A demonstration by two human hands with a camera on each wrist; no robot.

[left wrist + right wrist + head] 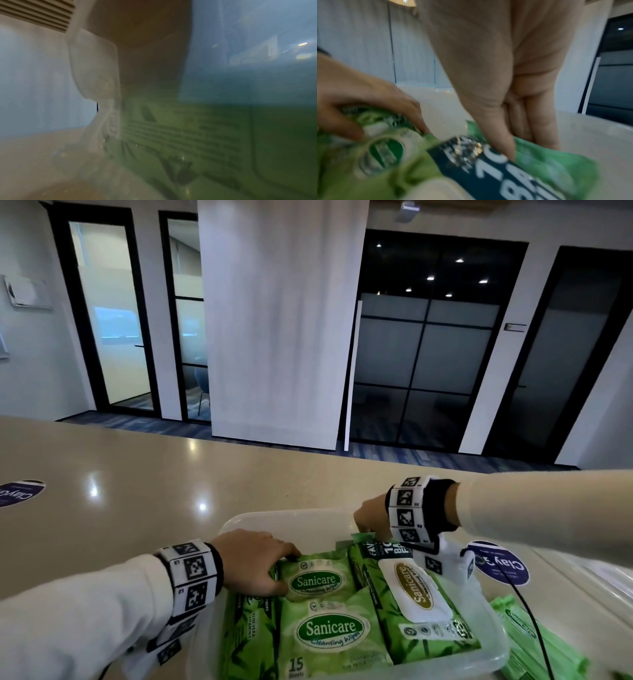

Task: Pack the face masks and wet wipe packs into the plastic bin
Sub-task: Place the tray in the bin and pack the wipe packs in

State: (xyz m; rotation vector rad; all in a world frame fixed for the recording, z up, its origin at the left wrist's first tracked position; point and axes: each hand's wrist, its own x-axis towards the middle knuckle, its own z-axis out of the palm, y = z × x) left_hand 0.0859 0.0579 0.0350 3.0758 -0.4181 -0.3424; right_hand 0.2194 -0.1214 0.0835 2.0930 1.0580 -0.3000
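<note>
Wipe packs crowd bin; far wall bare.

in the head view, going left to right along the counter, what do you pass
Purple round sticker → left hand → small Sanicare wipe pack → large white-lidded wipe pack → second purple sticker → green pack outside the bin.

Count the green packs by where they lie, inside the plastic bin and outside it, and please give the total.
Wet wipe packs inside the plastic bin: 4 (small pack, 15-sheet pack, pack on its edge, large pack with white flap)
Green packs outside the bin, on its right: 1 in view (outside pack); I cannot tell whether more lie under it
Total: 5
</note>
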